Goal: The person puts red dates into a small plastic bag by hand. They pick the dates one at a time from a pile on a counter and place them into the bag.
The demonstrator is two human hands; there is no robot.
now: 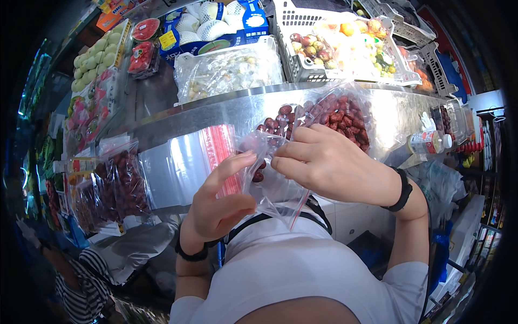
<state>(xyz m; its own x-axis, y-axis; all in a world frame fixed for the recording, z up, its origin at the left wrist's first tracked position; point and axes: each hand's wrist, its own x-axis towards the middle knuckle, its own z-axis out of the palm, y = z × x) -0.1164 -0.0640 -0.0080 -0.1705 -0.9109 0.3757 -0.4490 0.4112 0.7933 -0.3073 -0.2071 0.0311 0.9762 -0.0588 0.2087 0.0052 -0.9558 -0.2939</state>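
My right hand (323, 164) is at the upper edge of a clear zip-lock bag (279, 194), its fingers bent; what its fingertips hold is hidden. My left hand (222, 194) is at the bag's left side, with thumb and fingers apart, and clear plastic touches its fingertips. A couple of red jujubes (257, 177) show in or behind the bag. Beyond my hands, more loose jujubes (285, 110) lie on the metal counter, beside a large clear plastic bag of jujubes (344, 117). A stack of flat zip-lock bags with red strips (220, 141) lies just left of my left hand.
Filled jujube bags (128, 182) stand at the left. Behind the counter's raised metal edge (243, 92) are a white crate of fruit (299, 71), a plastic-covered crate (230, 75) and boxed melons (212, 28). A labelled bottle (429, 141) lies right. A person in stripes (81, 283) is lower left.
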